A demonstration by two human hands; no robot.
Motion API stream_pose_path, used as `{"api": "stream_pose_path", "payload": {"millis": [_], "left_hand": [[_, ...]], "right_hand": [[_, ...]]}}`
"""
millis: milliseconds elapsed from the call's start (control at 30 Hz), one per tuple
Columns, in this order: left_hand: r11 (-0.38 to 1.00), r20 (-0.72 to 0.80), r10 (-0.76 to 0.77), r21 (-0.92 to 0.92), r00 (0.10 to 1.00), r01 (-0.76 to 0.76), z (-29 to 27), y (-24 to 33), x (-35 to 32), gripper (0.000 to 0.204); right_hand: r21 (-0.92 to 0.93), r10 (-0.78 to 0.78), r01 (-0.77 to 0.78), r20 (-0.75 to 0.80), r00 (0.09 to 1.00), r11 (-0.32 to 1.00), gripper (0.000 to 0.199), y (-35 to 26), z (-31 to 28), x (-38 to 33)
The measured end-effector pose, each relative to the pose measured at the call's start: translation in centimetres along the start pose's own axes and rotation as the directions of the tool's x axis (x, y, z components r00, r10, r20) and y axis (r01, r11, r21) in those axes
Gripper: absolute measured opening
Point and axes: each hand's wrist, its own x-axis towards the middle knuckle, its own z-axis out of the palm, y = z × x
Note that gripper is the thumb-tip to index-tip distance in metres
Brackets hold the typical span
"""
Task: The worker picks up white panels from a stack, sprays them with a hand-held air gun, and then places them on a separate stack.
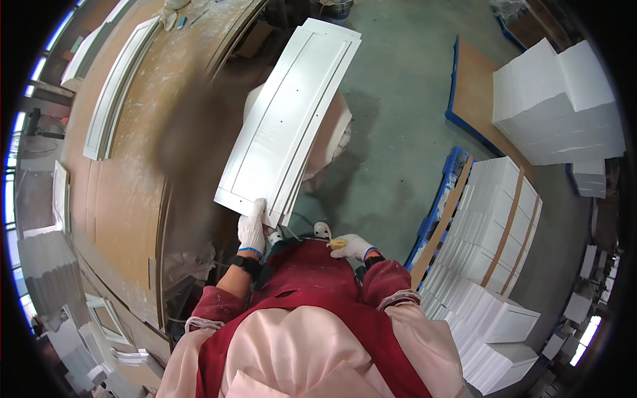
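A long white panel [285,116] with a recessed middle and a few small dark dots lies at a slant in front of me, on top of similar white panels [296,182]. My left hand [251,231], in a white glove with a blue cuff, is closed on the near end of the top panel. In front of my apron, my right hand [355,247], gloved the same way, closes round a small tool with a yellow-tan handle [337,244]. Something thin reaches left from that handle; its kind is too small to tell. Beneath the panels shows a pinkish cover [337,129].
A brown-topped workbench [133,199] runs along my left, bearing long white frame pieces [116,93]. Strapped stacks of white boards [488,225] stand on a blue pallet [438,205] at my right. Farther right, more white stacks [557,99] rest beside a brown sheet [474,79]. A dark blur covers the bench edge.
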Motion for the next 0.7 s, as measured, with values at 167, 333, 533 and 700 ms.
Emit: {"api": "stream_pose_path", "payload": {"millis": [167, 333, 533, 700], "left_hand": [[0.988, -0.180, 0.068, 0.146, 0.981, -0.042, -1.3, -1.1, 1.3, 0.027], [0.919, -0.189, 0.195, -0.308, 0.962, -0.247, -5.7, -4.0, 2.0, 0.013], [0.763, -0.015, 0.273, -0.606, 0.962, -0.226, -9.3, -0.9, -5.9, 0.024], [0.785, -0.142, 0.433, -0.425, 0.890, -0.450, -10.6, -0.2, -14.8, 0.018]], "right_hand": [[0.063, -0.042, 0.042, 0.010, 0.999, 0.997, 0.038, 1.8, 0.2, -0.3], [0.017, -0.035, 0.034, 0.034, 0.999, 0.999, 0.040, 1.3, 0.4, -0.2], [0.045, -0.183, 0.179, 0.115, 0.976, 0.983, 0.039, 1.0, 0.1, -1.7], [-0.062, -0.066, 0.079, 0.189, 0.980, 0.995, 0.033, -2.5, 0.5, -3.8]]}}
